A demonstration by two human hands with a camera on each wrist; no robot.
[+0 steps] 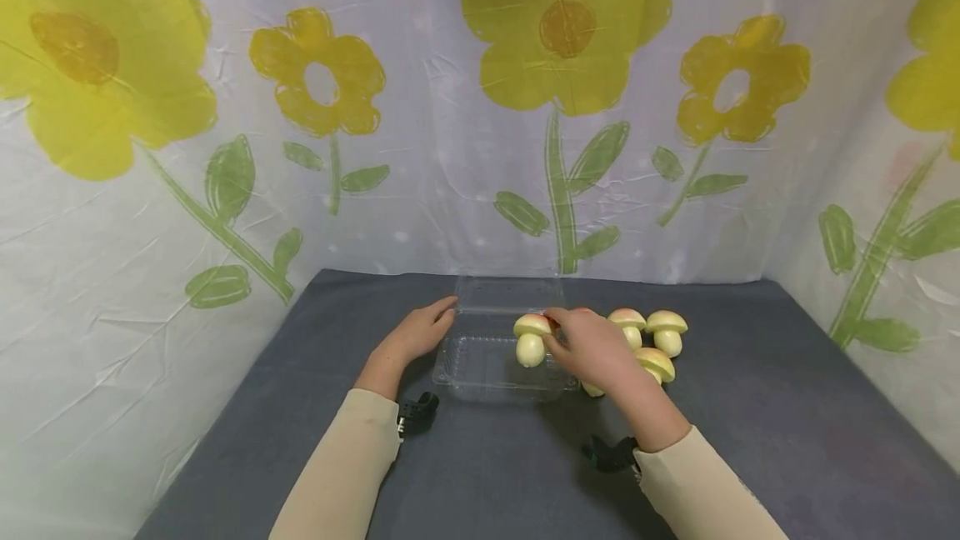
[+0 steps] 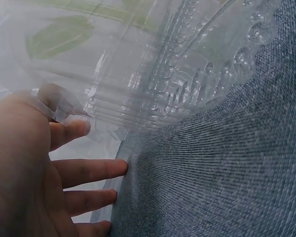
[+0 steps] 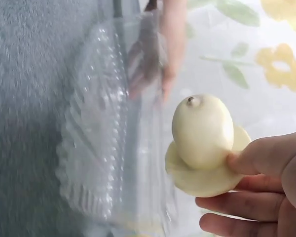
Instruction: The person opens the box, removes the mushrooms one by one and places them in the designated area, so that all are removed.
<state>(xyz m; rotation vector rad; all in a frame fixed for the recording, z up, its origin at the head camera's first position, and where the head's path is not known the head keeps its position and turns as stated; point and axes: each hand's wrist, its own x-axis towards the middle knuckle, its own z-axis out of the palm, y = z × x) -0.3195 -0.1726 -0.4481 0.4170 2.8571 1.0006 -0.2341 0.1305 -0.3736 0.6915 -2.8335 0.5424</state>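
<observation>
A clear plastic clamshell container (image 1: 480, 390) stands opened on the dark cloth, its lid (image 1: 510, 290) raised at the back. At its left side, my left hand (image 1: 416, 332) pinches the rim between thumb and index finger, while the other fingers (image 2: 91, 173) extend below it. My right hand (image 1: 596, 344) holds a toy mushroom (image 1: 531, 342) by its cap, thumb against the underside near the stem. This mushroom has a pale yellow stem and a reddish-topped cap. In the right wrist view the mushroom (image 3: 202, 133) shows its stem end, beside the container (image 3: 98, 133).
Several more toy mushrooms lie right of the container, among them a far-right one (image 1: 666, 332), one beside it (image 1: 627, 325) and a nearer one (image 1: 655, 362); my right hand partly covers others. Behind the cloth-covered table (image 1: 487, 473) hangs a flower-printed curtain (image 1: 435, 148).
</observation>
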